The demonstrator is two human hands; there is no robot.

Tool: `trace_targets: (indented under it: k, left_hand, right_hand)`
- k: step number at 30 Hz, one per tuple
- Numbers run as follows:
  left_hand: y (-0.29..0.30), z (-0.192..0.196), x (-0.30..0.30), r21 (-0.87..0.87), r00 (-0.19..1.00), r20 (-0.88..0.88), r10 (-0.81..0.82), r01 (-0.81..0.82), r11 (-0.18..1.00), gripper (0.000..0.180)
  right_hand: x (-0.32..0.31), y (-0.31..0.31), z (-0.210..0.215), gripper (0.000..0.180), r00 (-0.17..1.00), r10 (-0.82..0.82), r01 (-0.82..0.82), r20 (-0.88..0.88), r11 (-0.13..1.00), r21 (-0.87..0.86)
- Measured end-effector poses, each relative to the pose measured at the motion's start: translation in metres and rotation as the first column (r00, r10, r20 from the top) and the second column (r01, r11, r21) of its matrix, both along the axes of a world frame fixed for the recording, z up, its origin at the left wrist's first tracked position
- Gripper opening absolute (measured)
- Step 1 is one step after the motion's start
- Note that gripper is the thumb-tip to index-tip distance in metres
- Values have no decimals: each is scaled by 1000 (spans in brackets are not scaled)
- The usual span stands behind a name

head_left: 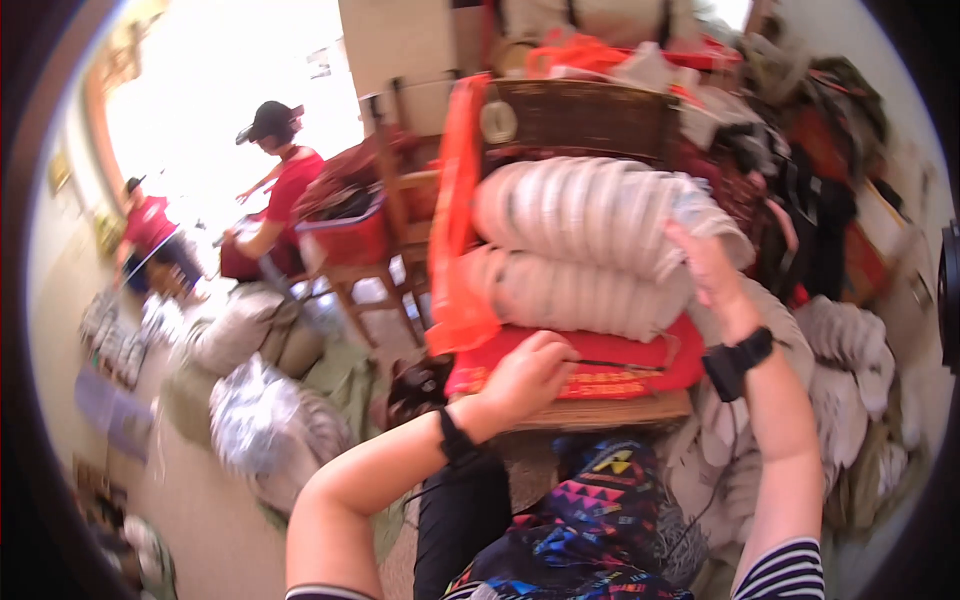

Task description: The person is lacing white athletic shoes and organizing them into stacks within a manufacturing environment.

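Two long ribbed rows of pale, nested pieces, an upper row (pixel 590 205) and a lower row (pixel 580 290), lie one over the other on a chair in front of me; their exact kind is unclear. Beneath them is a red cloth-like cushion or bag (pixel 630 370) with yellow print. My right hand (pixel 710 265) rests against the right end of the rows, fingers stretched out. My left hand (pixel 535 372) has curled fingers at the front of the red cloth; whether they pinch anything is hidden. An orange-red plastic bag (pixel 460 220) hangs beside the rows' left end.
The wooden chair (pixel 600 410) has a dark backrest. More pale nested pieces (pixel 850 350) are heaped at right. On the left floor sits a plastic-wrapped bundle (pixel 265 420). A red basket (pixel 345 232) stands behind it. Two people in red work near the bright doorway.
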State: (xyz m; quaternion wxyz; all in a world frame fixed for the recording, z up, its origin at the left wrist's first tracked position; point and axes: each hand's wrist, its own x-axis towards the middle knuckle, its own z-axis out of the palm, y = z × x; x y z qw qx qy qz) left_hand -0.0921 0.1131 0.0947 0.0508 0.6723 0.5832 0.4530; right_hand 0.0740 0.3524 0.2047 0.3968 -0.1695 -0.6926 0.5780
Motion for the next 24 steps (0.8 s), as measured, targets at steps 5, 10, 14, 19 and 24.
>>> trace_targets:
  k: [5, 10, 14, 19, 24]
  left_hand:
    - [14, 38, -8, 86, 983, -179, -34, 50, 995, 12]
    - [27, 67, 4, 81, 957, -277, -90, 117, 990, 12]
    - [21, 74, -1, 77, 947, -307, -92, 120, 990, 12]
    - [27, 60, 3, 74, 941, -298, -159, 189, 979, 12]
    - [27, 50, 10, 30, 908, -371, -195, 221, 975, 17]
  right_hand:
    - [1, -16, 9, 22, 993, -67, 87, -98, 972, 218]
    - [27, 5, 1, 35, 926, -373, 336, 61, 886, 319]
    - [27, 1, 9, 33, 922, -321, 254, 217, 924, 286]
    - [10, -6, 15, 22, 996, -25, 16, 86, 995, 102]
    - [-9, 11, 7, 37, 996, 18, -46, 84, 936, 348]
